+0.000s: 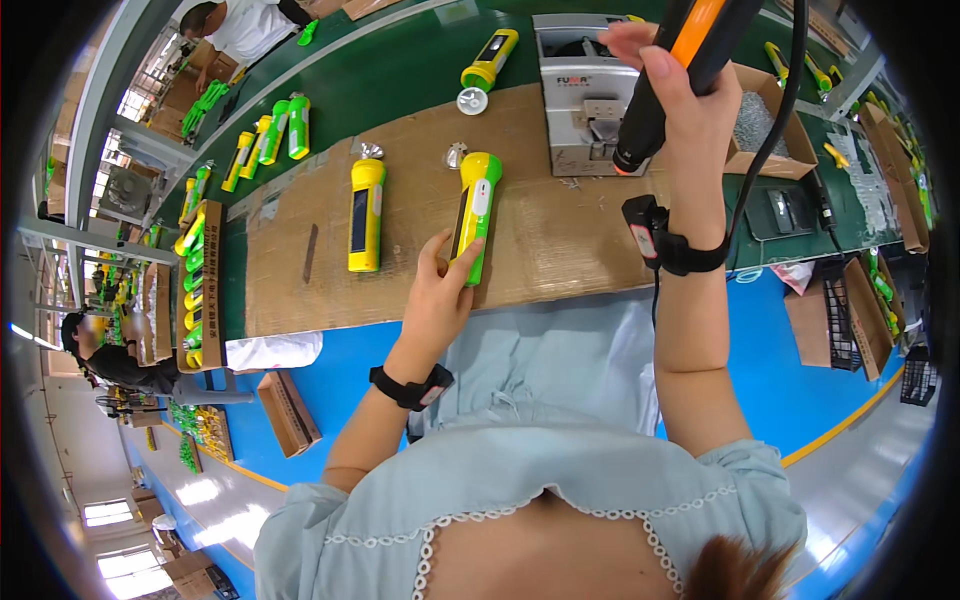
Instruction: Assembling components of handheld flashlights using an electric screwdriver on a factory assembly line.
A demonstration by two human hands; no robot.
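Observation:
My left hand [440, 295] grips the lower end of a yellow and green flashlight [481, 195], which lies on the cardboard sheet with its head pointing away from me. Raised at the right, my right hand [690, 105] is closed around a black electric screwdriver [648, 125] with an orange stripe; its tip points down and to the left. Left of the gripped flashlight lies a second yellow flashlight [367, 217] with a dark panel. A shiny reflector piece [455, 155] sits just beyond the gripped flashlight, and another reflector [369, 151] is at the second one's head.
A grey metal screw feeder [580, 110] stands behind the screwdriver tip. Right of it is a cardboard box [770, 125] of small parts. Several flashlights [270, 133] lie at the far left, near a filled carton [212, 290]. The screwdriver's black cable [778, 130] hangs beside my right arm.

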